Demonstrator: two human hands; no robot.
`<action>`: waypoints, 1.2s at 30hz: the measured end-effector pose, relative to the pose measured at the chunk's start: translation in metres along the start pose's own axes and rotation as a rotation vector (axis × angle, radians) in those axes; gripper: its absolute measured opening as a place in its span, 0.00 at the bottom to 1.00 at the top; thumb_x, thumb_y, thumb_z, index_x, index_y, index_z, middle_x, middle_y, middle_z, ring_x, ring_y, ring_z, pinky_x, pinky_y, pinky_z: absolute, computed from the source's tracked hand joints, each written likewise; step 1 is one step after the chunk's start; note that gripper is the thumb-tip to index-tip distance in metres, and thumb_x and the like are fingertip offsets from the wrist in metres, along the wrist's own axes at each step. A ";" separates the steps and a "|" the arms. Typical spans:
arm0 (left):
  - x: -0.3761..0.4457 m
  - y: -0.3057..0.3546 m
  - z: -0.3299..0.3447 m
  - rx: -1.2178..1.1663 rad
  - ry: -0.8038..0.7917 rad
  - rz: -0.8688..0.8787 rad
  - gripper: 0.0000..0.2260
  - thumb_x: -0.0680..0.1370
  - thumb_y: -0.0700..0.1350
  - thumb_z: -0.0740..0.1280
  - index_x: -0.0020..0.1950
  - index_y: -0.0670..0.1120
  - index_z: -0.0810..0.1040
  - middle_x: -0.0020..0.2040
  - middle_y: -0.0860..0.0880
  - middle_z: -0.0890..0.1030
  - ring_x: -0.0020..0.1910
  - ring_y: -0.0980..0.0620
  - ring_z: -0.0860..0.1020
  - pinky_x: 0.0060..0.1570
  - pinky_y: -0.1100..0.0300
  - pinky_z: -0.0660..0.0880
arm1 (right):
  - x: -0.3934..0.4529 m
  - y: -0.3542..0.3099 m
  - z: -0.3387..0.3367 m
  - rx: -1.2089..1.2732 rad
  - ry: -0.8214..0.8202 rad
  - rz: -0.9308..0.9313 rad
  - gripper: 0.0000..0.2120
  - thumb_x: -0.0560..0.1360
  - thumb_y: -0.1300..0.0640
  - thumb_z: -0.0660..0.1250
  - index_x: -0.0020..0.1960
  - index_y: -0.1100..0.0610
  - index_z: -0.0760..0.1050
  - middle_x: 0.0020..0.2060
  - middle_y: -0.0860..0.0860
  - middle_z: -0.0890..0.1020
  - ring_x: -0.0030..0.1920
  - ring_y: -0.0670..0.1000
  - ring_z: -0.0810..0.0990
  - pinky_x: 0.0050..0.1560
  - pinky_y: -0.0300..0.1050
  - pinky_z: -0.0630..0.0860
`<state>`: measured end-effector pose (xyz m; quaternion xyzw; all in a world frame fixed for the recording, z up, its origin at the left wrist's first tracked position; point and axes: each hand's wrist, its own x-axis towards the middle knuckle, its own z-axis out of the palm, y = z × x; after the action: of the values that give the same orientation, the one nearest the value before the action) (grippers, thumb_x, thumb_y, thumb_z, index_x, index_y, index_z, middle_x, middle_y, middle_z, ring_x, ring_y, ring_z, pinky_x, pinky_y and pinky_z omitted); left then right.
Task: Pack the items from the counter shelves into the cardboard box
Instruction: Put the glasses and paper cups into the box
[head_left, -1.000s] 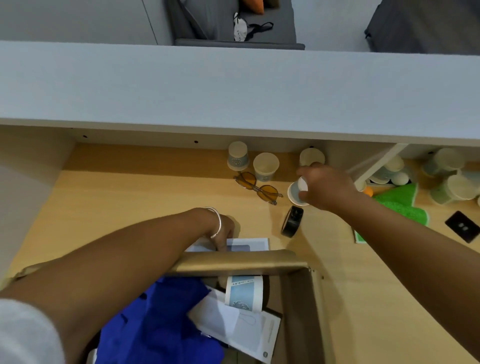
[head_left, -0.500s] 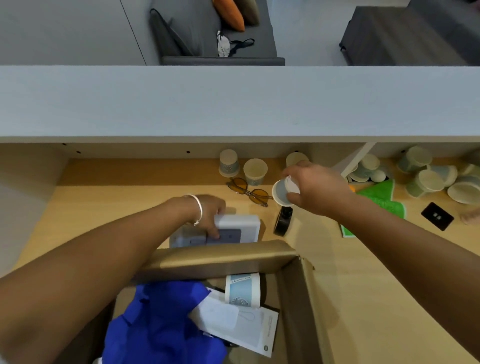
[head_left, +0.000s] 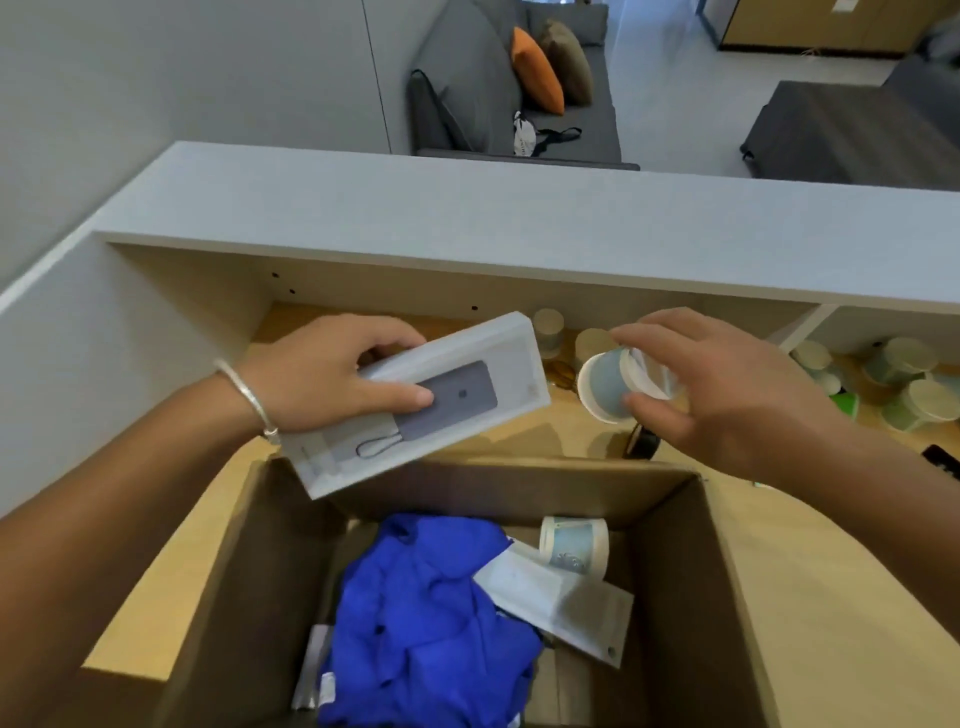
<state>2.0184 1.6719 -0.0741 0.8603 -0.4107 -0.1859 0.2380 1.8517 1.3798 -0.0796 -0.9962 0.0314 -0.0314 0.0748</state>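
Observation:
My left hand (head_left: 332, 376) grips a flat white product box (head_left: 467, 384) with a grey device pictured on it, held tilted above the far edge of the open cardboard box (head_left: 691, 561). My right hand (head_left: 722, 384) holds a pale blue paper cup (head_left: 608, 387) on its side, just beyond the box's far rim. Inside the cardboard box lie a blue cloth (head_left: 431, 618), a white packet (head_left: 561, 603) and another paper cup (head_left: 574, 543).
Two paper cups (head_left: 548, 327) stand at the back of the wooden shelf, with several more cups (head_left: 904, 384) at the right. A black tape roll (head_left: 641, 441) and sunglasses (head_left: 563, 374) lie behind the box. The grey counter top (head_left: 519, 228) overhangs the shelf.
Both hands lifted off the shelf and came toward me: the left raised the white product box from the shelf, the right carried the paper cup nearer the cardboard box.

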 end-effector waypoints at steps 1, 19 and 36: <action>-0.015 -0.001 0.001 -0.028 -0.038 0.012 0.17 0.70 0.62 0.71 0.56 0.60 0.78 0.48 0.59 0.81 0.46 0.59 0.79 0.47 0.53 0.77 | -0.008 -0.009 -0.003 0.004 0.001 -0.021 0.26 0.73 0.41 0.62 0.69 0.42 0.64 0.64 0.43 0.71 0.58 0.48 0.72 0.46 0.46 0.72; -0.065 -0.033 0.074 -0.104 -0.070 0.056 0.20 0.72 0.54 0.70 0.63 0.64 0.71 0.54 0.64 0.78 0.52 0.67 0.76 0.49 0.64 0.77 | -0.077 -0.045 0.048 -0.073 -0.150 0.000 0.32 0.70 0.36 0.60 0.72 0.45 0.64 0.68 0.48 0.71 0.67 0.52 0.68 0.64 0.51 0.67; 0.187 0.000 0.147 0.277 -0.128 0.128 0.28 0.75 0.54 0.68 0.73 0.52 0.64 0.70 0.49 0.71 0.67 0.49 0.70 0.64 0.56 0.67 | 0.015 0.125 0.110 0.091 -0.208 0.281 0.37 0.70 0.40 0.70 0.73 0.48 0.60 0.71 0.52 0.67 0.65 0.56 0.70 0.60 0.51 0.70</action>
<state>2.0538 1.4852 -0.2177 0.8433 -0.5007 -0.1666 0.1020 1.8672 1.2714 -0.2064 -0.9755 0.1607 0.0810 0.1263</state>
